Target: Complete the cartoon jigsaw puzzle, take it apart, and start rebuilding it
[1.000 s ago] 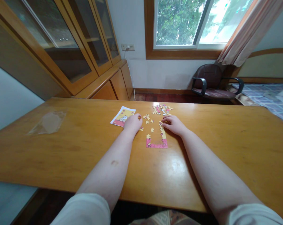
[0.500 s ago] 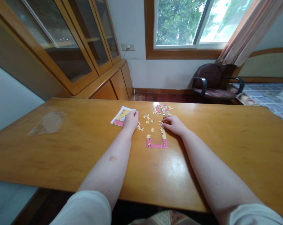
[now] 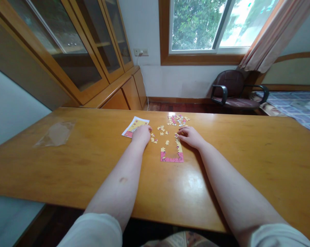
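A partly built jigsaw frame [image 3: 171,156] in pink and yellow lies on the wooden table [image 3: 93,164]. My right hand [image 3: 191,136] rests at the frame's upper right corner, fingers curled on the top end of the right border strip. My left hand [image 3: 141,134] lies palm down with fingers curled over the near edge of the picture card [image 3: 137,124]; whether it holds a piece is hidden. Several loose yellow pieces [image 3: 160,132] lie between the hands. A heap of pieces [image 3: 177,120] sits farther back.
A clear plastic bag [image 3: 56,133] lies on the table at far left. Glass-door cabinets [image 3: 75,51] stand along the left wall. A dark armchair [image 3: 232,91] and a bed [image 3: 294,103] are beyond the table under the window.
My left hand slid left from the loose pieces onto the card's edge and stays there. My right hand has not moved.
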`<state>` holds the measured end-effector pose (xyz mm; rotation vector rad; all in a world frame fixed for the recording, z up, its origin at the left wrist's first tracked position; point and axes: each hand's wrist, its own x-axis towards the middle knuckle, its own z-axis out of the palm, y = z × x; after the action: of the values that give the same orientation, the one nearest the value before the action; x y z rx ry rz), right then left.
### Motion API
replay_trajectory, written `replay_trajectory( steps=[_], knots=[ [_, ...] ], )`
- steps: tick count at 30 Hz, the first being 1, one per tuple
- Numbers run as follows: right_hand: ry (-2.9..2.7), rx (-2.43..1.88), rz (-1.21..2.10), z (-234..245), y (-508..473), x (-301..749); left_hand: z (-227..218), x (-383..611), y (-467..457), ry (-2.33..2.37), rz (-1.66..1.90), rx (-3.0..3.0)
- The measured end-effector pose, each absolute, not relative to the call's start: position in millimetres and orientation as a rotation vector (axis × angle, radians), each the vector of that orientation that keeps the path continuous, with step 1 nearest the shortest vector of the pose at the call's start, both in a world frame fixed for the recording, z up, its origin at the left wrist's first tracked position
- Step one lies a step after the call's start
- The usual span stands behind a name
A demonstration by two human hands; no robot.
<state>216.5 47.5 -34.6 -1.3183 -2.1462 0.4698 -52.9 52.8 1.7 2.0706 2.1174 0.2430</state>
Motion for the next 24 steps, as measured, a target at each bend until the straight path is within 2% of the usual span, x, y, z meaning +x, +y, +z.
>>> replay_trajectory(
  steps=[14,20,24],
  knots=[
    [-2.154,-1.317,0.449,-35.1,47.8,216.4,22.1,-44.1,38.9,2.197,-0.012,2.088],
    [-2.153,-1.176,0.323,-21.9,39.4,207.9,13.2,-39.0,43.9,2.089,0.252,2.243],
    [-2.324,-1.015,0.330,-12.4,30.2,191.3,2.1,-29.2,44.3,1.726,0.409,2.504]
  ],
)
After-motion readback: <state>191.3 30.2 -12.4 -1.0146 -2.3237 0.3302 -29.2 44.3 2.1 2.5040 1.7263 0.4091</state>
